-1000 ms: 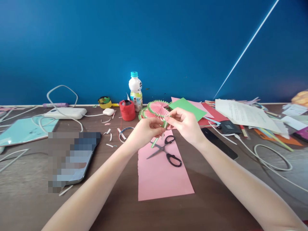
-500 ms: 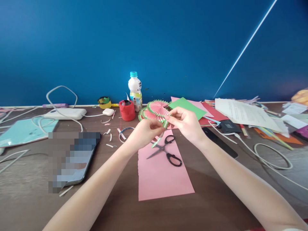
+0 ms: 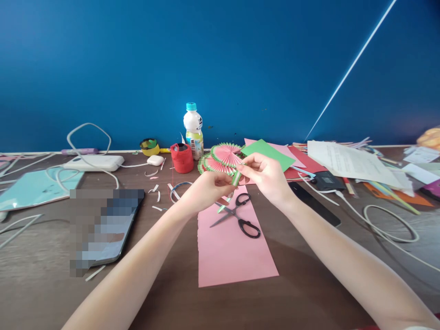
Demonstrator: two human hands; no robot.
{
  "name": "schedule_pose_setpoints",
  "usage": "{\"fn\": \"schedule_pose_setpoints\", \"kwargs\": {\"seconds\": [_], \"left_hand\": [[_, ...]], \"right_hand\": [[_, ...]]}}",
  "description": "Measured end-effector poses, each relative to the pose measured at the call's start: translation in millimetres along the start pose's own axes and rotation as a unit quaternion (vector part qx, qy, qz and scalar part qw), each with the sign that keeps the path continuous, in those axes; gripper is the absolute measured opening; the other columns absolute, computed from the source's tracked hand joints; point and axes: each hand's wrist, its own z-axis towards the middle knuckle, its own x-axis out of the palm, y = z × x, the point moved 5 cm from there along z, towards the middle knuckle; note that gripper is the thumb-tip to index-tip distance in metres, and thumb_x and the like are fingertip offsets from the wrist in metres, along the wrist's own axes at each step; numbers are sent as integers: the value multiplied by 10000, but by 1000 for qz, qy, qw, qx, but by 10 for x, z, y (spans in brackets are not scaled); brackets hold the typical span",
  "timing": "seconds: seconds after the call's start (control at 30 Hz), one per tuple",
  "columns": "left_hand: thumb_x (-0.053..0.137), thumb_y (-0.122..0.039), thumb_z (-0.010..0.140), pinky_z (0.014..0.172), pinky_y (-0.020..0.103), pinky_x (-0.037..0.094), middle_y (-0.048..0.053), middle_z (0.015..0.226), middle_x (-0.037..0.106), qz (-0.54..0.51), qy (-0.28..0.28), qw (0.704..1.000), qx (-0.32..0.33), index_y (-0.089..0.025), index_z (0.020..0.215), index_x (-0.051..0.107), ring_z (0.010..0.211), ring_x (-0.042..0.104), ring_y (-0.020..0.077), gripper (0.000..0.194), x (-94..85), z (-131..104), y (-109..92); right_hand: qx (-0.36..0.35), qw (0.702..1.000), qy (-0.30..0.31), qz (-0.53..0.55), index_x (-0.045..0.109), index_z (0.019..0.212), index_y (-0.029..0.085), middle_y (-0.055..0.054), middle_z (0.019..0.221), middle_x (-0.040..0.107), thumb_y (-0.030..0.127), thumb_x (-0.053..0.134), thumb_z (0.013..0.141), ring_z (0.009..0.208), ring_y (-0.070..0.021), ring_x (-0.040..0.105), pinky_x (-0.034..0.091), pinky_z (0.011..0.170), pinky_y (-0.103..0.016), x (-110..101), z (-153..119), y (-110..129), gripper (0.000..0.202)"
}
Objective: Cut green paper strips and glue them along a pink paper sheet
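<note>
Between my two hands is a narrow green-and-white paper strip (image 3: 236,178), held above the table. My left hand (image 3: 217,187) is closed, pinching the strip from the left. From the right, my right hand (image 3: 263,174) pinches its upper end between thumb and fingers. Below them, black-handled scissors (image 3: 234,213) lie with blades apart on a pink paper sheet (image 3: 233,256). Just behind my hands rest pink paper fans with green edges (image 3: 225,155). A green paper sheet (image 3: 271,153) lies behind my right hand.
A bottle with a teal cap (image 3: 193,130) and a red tape roll (image 3: 182,158) stand at the back. On the left lie a phone (image 3: 117,229), a white power bank (image 3: 98,162) and paper scraps. Another phone (image 3: 314,204), cables and a printed sheet (image 3: 350,162) are on the right.
The paper strip has turned slightly between my fingers, so more of its green-and-white face shows. Both hands stay almost in place; the scissors and pink sheet have not moved.
</note>
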Motion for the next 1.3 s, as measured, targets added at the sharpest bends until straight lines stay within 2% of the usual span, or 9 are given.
{"fn": "schedule_pose_setpoints", "kwargs": {"seconds": [0.4,0.63,0.73,0.9,0.97,1.03,1.13,1.2,1.3], "left_hand": [[588,-273,753,538,238,558,2,581,565,-41,25,998,-30,-137,683,608,576,580,105,154,42,15,74],[593,-316,752,567,234,549,-5,618,572,-13,30,999,-16,-141,684,609,558,575,91,188,50,34,85],[596,-307,751,518,188,511,-15,609,575,-4,27,1000,5,-148,668,598,529,554,73,179,46,35,61],[514,-239,799,413,152,419,-34,439,528,31,22,999,0,-149,679,594,397,511,62,170,38,35,51],[498,-226,803,440,176,454,-9,510,586,22,22,999,-11,-145,702,594,436,570,84,162,26,35,60],[509,-220,791,469,198,481,28,684,660,15,25,999,-17,-141,728,591,493,615,98,130,7,36,69],[520,-220,773,452,193,449,47,865,689,46,32,998,-5,-143,748,582,478,600,76,102,-38,41,73],[510,-232,772,455,196,433,42,886,692,70,31,997,-1,-149,753,578,474,582,69,109,-83,47,83],[499,-260,767,478,210,413,25,828,691,126,4,992,-1,-156,740,593,516,563,87,144,-193,53,83]], "right_hand": [[-11,999,-29,-23,543,695,179,18,573,570,460,685,686,516,-105,548,417,442,-224,-94,60,-17,315],[-22,999,-29,-12,553,686,183,30,546,562,422,688,696,513,-109,549,433,476,-245,-136,86,-62,274],[-12,1000,-27,-4,561,699,183,25,555,580,408,674,714,515,-110,554,429,476,-245,-152,96,-89,251],[11,999,-25,39,567,689,172,5,568,615,378,687,709,525,-113,578,429,497,-243,-171,125,-152,239],[26,998,-25,57,575,681,167,-5,577,624,375,699,697,534,-119,593,433,498,-242,-175,138,-188,243],[37,997,-27,70,589,678,162,-10,585,629,379,709,684,540,-123,604,438,496,-239,-181,152,-219,248],[45,995,-36,79,607,679,161,-10,589,636,383,724,662,537,-121,611,439,485,-228,-211,171,-235,251],[56,995,-26,77,620,688,158,-15,598,646,391,721,664,544,-123,621,445,484,-223,-228,182,-235,254],[94,994,30,55,637,722,151,-42,647,680,407,703,684,588,-144,652,482,527,-237,-229,185,-247,268]]}}
